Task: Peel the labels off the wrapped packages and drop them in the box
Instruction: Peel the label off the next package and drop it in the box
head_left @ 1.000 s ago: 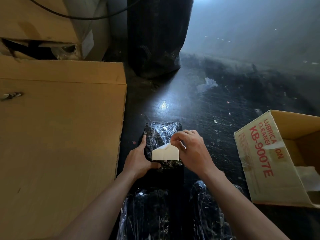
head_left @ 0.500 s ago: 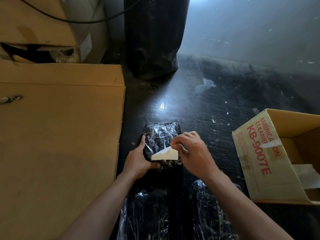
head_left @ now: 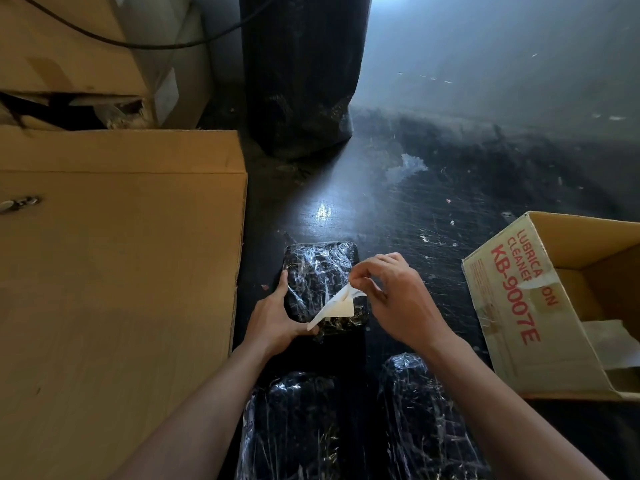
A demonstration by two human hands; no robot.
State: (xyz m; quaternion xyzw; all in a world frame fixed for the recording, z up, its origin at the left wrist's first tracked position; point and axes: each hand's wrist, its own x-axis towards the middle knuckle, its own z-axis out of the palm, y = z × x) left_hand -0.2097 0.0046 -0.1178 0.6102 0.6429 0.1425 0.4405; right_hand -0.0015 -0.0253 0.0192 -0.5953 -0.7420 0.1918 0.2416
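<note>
Head view: left hand (head_left: 273, 318) grips wrapped pkg (head_left: 320, 275), right hand (head_left: 394, 299) pinches its half-lifted white label (head_left: 337, 304).

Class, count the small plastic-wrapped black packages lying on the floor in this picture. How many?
3. One package is held by the left hand; two more lie nearer, bottom left and bottom right. Others may be out of frame.

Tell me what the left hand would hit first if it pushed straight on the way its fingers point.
The left hand already grips the wrapped package, so it would press into that. Past the package, the line looks free across the dark floor, though depth is unclear.
</note>
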